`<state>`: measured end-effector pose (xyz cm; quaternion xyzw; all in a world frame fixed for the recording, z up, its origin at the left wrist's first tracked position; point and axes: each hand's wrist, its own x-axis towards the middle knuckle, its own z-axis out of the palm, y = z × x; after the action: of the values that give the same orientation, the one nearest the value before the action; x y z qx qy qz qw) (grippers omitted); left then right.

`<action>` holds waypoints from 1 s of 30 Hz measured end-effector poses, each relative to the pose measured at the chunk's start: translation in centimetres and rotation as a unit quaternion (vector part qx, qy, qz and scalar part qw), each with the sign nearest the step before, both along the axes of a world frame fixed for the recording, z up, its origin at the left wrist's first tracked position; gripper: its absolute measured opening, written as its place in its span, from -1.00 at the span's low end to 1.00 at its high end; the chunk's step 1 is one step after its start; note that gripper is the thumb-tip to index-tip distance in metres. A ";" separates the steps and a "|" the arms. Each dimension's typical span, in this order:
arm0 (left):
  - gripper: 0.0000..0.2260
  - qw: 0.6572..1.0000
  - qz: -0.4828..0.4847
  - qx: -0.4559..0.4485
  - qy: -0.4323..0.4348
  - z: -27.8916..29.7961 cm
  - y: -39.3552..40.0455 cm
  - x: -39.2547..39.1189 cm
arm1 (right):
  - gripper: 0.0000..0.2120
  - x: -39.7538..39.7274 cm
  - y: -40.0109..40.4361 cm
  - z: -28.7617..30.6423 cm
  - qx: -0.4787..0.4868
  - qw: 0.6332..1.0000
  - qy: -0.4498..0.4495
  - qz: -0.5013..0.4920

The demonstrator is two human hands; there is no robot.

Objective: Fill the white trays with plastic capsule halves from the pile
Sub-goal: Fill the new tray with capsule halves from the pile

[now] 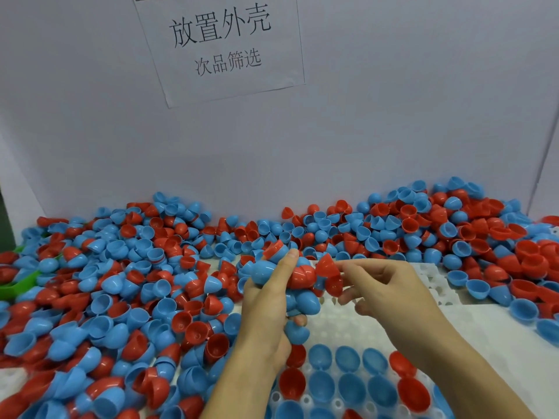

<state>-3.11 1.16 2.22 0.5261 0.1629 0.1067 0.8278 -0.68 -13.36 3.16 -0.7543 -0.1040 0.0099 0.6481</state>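
Note:
A big pile of red and blue capsule halves (127, 285) covers the table left and back. My left hand (266, 316) grips a bunch of capsule halves (290, 279), red and blue, held above the white tray (357, 325). My right hand (384, 285) pinches a red capsule half (328, 266) at the right end of that bunch. The tray's near rows hold several blue and red halves (351, 385), open side up; its far sockets are bare.
A white partition wall with a paper sign (220, 46) closes the back. A green scoop (18, 285) lies at the left edge in the pile. More halves are heaped at the right (484, 237), over a second white tray (435, 276).

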 end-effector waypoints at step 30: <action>-0.78 0.999 -0.037 0.012 -0.014 0.1 0.3 0.0 | -0.79 0.2 -13.5 2.5 -0.495 0.846 0.197 0.001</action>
<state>-3.15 1.48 2.28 0.5400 0.1302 0.0855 0.8271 -0.51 -26.88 5.67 -0.9572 0.0438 0.2084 0.1958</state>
